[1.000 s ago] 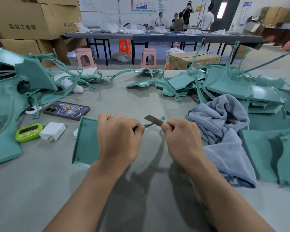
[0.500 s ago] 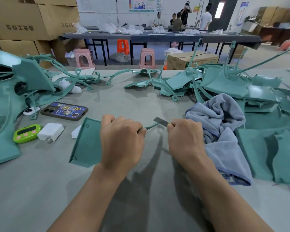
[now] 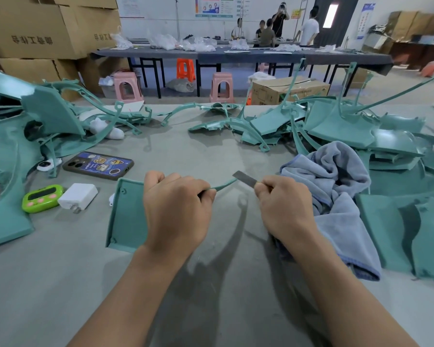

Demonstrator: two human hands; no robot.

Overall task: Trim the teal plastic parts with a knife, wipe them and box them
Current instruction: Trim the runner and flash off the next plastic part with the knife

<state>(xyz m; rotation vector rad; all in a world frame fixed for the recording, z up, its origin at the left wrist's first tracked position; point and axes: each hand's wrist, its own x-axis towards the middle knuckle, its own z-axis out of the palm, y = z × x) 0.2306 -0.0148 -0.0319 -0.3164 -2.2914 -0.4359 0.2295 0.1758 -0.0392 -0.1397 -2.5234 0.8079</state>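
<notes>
Grey table carries a left heap and right heap of teal parts, towel bunched just beside your right hand. The teal part you're working lies front-centre, your left hand fisted round its thin curved strip. Right hand pinches the knife, blade tip at the strip's end, probably touching.
</notes>
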